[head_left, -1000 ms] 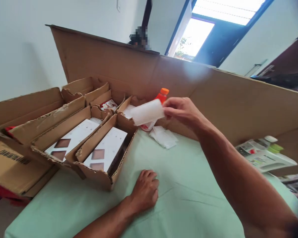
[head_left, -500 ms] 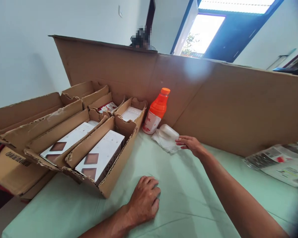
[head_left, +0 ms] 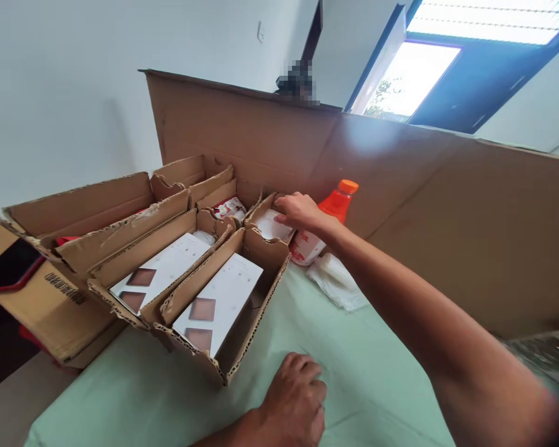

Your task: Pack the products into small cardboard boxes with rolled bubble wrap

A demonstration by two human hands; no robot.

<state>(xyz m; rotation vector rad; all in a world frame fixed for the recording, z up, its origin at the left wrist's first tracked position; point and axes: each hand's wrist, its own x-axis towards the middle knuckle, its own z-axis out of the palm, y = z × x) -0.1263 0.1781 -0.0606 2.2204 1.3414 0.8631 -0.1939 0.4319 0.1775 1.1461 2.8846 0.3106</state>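
Note:
My right hand [head_left: 297, 210] reaches into the small back cardboard tray [head_left: 256, 214], its fingers curled on a white item [head_left: 270, 226] lying there. My left hand [head_left: 294, 403] rests on the green table cover [head_left: 335, 372] with fingers curled under, holding nothing. An orange bottle [head_left: 328, 217] with an orange cap stands just right of my right hand, partly hidden by the wrist. A white rolled packet [head_left: 338, 279] lies on a clear bag beneath my forearm. Two long cardboard trays hold white boxes [head_left: 218, 304] with brown squares.
A tall cardboard wall [head_left: 447, 205] runs along the table's back. More open cardboard boxes [head_left: 74, 211] stand at the left, with a box [head_left: 51, 298] hanging over the table edge. Printed papers [head_left: 545, 347] lie at the far right. Someone is partly visible behind the wall.
My right hand set the white rolled packet down by the bottle, let go, then moved left into the back tray. The view shifted left; my left hand stayed put.

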